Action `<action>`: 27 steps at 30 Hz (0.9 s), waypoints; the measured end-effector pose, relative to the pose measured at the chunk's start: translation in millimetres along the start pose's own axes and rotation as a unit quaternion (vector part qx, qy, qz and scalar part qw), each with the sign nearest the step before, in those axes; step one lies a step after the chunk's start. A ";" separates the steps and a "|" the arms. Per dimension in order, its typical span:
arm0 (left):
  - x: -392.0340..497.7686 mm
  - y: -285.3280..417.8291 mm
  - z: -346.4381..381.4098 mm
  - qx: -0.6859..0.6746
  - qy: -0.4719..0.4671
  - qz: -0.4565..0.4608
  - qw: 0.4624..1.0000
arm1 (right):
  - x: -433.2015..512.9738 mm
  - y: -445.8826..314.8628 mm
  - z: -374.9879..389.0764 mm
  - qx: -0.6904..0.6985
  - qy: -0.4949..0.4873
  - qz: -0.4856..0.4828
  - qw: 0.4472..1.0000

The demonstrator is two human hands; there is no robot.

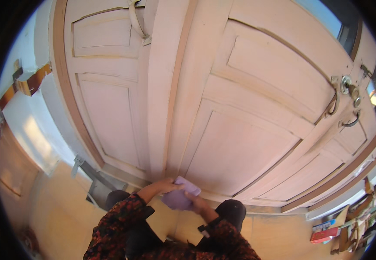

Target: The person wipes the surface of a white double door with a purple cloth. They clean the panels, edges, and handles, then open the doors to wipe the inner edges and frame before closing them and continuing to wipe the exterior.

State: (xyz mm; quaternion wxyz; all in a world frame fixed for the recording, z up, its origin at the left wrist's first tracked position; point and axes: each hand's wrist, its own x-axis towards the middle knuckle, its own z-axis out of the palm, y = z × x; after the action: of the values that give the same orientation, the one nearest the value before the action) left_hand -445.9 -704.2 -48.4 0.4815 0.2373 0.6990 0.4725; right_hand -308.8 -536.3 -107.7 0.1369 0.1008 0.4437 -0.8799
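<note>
A folded purple cloth [178, 198] is held between my two hands, low in front of a pale pink panelled wooden door [244, 149]. My left hand [168, 186] grips its upper left side. On its right side, the fingers of my right hand [199, 204] press around the fabric. My dark-clad knees [231, 211] are bent on either side of my forearms. The cloth appears apart from the door, though the exact gap is hard to judge.
Another pale pink door panel [110, 117] with a curved pull handle [137, 22] stands at left. Metal handles and a round lock [346, 84] sit at right. A grey dustpan-like object [102, 191] lies by my left knee. Boxes [324, 234] and clutter occupy the tiled floor [269, 234] at right.
</note>
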 end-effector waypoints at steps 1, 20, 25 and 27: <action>4.0 -1.7 -3.3 0.048 0.021 0.022 0.998 | -3.0 4.9 3.2 0.006 -0.005 -0.034 0.999; 9.8 15.7 16.7 -0.031 0.091 0.048 0.994 | -8.7 15.7 26.1 0.149 0.034 -0.055 0.987; 6.6 19.2 22.0 0.082 0.051 0.068 0.993 | -24.8 16.0 25.1 0.101 0.035 -0.049 0.993; 9.8 14.3 23.5 0.037 0.038 0.132 0.990 | -35.2 5.3 27.9 0.097 0.070 -0.061 0.991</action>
State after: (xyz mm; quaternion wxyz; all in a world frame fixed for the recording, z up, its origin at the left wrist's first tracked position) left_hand -430.8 -680.0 -42.2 0.3787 0.3272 0.6963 0.5145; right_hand -275.4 -556.6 -84.8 0.0410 0.1477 0.3698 -0.9164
